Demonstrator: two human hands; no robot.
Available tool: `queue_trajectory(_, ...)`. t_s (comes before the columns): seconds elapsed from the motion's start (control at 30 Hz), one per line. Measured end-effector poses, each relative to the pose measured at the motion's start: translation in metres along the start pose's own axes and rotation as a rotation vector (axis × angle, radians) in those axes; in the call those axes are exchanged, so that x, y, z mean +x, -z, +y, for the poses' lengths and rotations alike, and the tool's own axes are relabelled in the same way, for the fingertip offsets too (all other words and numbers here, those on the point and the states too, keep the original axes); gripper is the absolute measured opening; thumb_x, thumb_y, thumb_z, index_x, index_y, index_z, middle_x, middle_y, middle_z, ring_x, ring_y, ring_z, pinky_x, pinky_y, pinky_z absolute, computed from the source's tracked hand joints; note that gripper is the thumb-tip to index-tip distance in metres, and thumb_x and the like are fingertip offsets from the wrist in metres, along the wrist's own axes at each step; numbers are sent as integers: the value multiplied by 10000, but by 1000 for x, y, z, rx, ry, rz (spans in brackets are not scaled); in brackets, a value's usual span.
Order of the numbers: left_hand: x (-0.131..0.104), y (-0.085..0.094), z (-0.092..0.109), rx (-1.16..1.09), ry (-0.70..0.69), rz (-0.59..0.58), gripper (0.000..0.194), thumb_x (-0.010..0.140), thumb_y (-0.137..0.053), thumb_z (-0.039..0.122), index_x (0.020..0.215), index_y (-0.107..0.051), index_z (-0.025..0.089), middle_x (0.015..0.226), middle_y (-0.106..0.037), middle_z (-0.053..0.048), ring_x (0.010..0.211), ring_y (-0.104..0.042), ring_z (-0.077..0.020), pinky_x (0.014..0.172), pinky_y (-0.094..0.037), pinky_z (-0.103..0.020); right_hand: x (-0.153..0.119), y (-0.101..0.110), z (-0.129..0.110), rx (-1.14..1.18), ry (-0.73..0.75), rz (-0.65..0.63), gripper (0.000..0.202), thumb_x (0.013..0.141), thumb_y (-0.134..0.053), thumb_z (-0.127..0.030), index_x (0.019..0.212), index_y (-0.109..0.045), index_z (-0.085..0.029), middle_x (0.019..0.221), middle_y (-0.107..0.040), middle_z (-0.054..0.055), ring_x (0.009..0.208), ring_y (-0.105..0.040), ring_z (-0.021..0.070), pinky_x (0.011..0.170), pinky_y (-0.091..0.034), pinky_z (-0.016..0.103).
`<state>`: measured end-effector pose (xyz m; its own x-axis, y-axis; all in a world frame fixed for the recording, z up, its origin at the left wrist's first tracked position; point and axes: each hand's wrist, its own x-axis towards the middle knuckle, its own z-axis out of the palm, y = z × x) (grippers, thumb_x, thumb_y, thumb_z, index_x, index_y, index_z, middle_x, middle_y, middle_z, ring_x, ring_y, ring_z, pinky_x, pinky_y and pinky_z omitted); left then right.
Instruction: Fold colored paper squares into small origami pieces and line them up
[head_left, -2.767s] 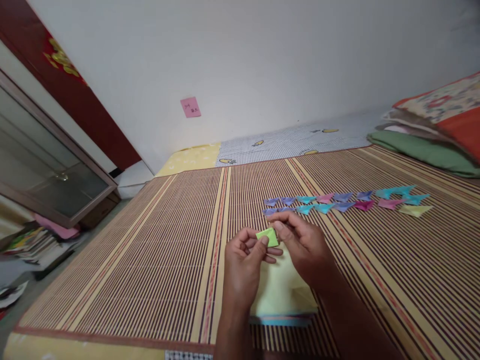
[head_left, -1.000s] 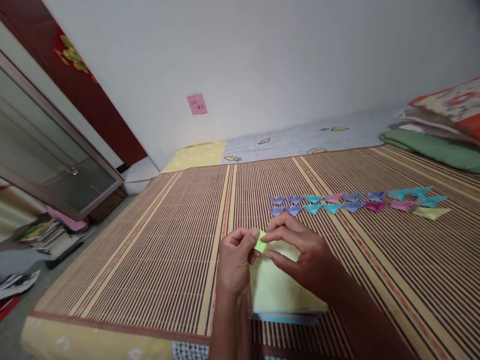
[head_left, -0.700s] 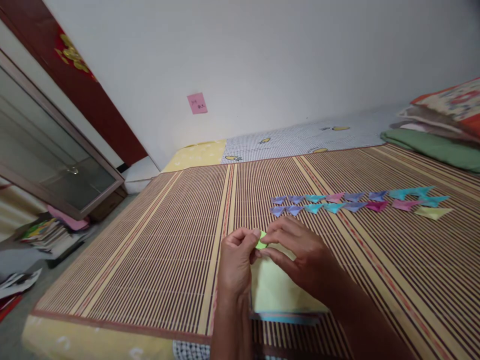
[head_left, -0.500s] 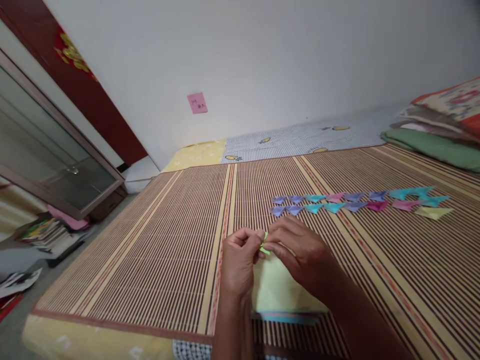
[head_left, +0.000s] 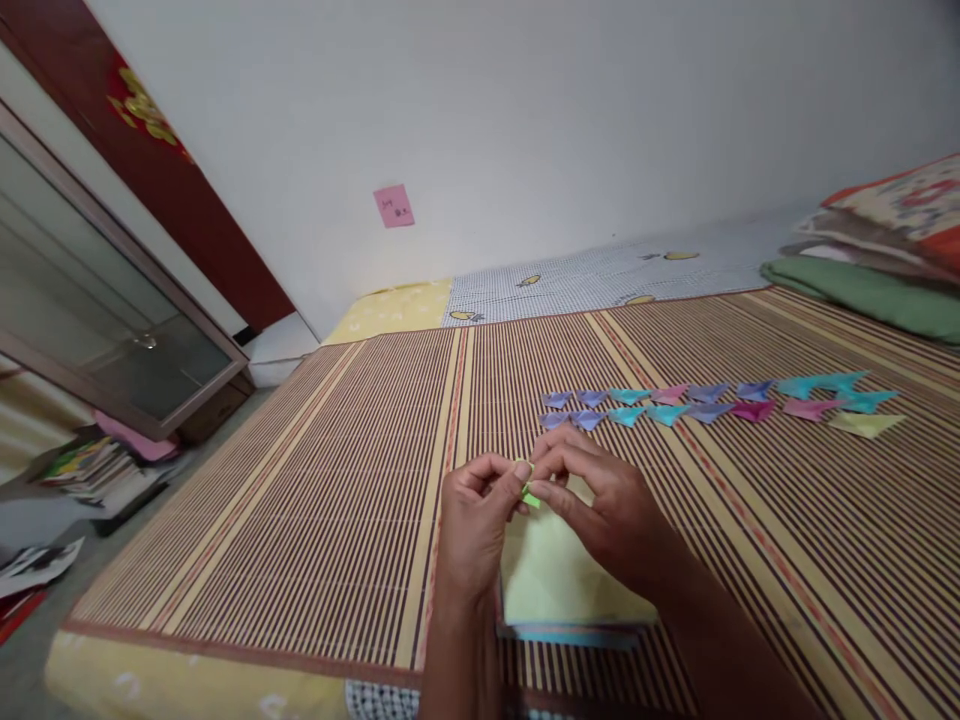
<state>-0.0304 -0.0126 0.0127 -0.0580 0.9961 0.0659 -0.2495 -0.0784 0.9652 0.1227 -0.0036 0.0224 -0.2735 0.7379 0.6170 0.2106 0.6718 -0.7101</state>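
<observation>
Between my two hands is a small piece of bright green paper (head_left: 532, 497), mostly covered by fingers. My left hand (head_left: 478, 515) pinches its left side between thumb and fingers. On the other side, my right hand (head_left: 600, 500) pinches it with thumb and forefinger. Beneath both hands lies a stack of square paper sheets (head_left: 570, 585), pale yellow on top with blue and pink edges below. Beyond my hands, two rows of folded paper pieces in purple, blue, pink and yellow, such as a yellow one (head_left: 868, 425), rest on the striped mat (head_left: 337, 500).
Folded green cloth (head_left: 862, 290) and a patterned pillow (head_left: 911, 205) lie at the back right. A pink note (head_left: 394, 206) is on the wall. To the left stand a glass-doored cabinet (head_left: 112, 270) and a pile of books (head_left: 94, 470).
The fingers of my right hand have shifted and bent slightly around the green paper. My left hand has moved a little to the left.
</observation>
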Motion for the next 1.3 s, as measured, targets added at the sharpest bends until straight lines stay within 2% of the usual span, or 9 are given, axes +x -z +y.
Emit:
queue_trajectory(0.23, -1, 3, 2, 27, -12, -44, 268, 842, -766, 335, 663, -694, 149, 583, -582, 18, 549, -478, -92, 548, -357, -203, 0, 0, -2, 33, -44, 16, 180, 933, -623, -139, 768, -603, -209, 835, -627, 9, 810, -618, 169, 745, -489, 310)
queue_trajectory(0.4, -2, 8, 3, 1, 26, -138, 168, 852, -753, 301, 788, -725, 148, 679, -636, -7, 626, -540, -119, 615, -408, -222, 0, 3, -1, 25, -67, 23, 161, 934, -623, -138, 785, -628, -199, 825, -627, 10, 801, -617, 167, 741, -482, 309)
queue_trajectory(0.57, -3, 11, 6, 24, -19, -148, 173, 896, -712, 300, 807, -731, 153, 705, -628, -9, 656, -544, -125, 651, -433, -232, -1, 1, 0, 30, -57, 44, 154, 933, -627, -142, 791, -627, -201, 815, -627, 10, 790, -617, 167, 727, -484, 310)
queue_trajectory(0.77, -3, 10, 10, 73, -11, -170, 174, 809, -810, 320, 811, -748, 158, 724, -630, -16, 651, -520, -122, 624, -407, -228, 0, 1, -2, 26, -54, 69, 159, 918, -634, -129, 778, -639, -205, 795, -640, 9, 762, -621, 170, 702, -494, 318)
queue_trajectory(1.03, -3, 10, 8, 49, -7, -168, 193, 826, -797, 346, 814, -751, 159, 722, -629, -19, 666, -531, -131, 648, -422, -237, -1, -2, 4, 41, -67, 87, 143, 901, -661, -132, 780, -641, -206, 776, -647, -3, 743, -630, 161, 689, -492, 309)
queue_trajectory(1.17, -2, 10, 6, 43, -14, -148, 186, 824, -803, 333, 800, -752, 155, 710, -636, -14, 651, -538, -121, 638, -421, -229, -2, -3, 5, 74, -107, 100, 132, 901, -658, -145, 783, -645, -202, 790, -658, 3, 758, -639, 166, 702, -501, 311)
queue_trajectory(1.3, -4, 10, 9, 1, 26, -161, 167, 752, -866, 273, 831, -768, 164, 719, -654, -4, 637, -544, -104, 618, -425, -208, -3, -3, 6, 139, -158, 97, 105, 908, -651, -181, 806, -649, -205, 804, -665, 12, 770, -648, 172, 701, -512, 307)
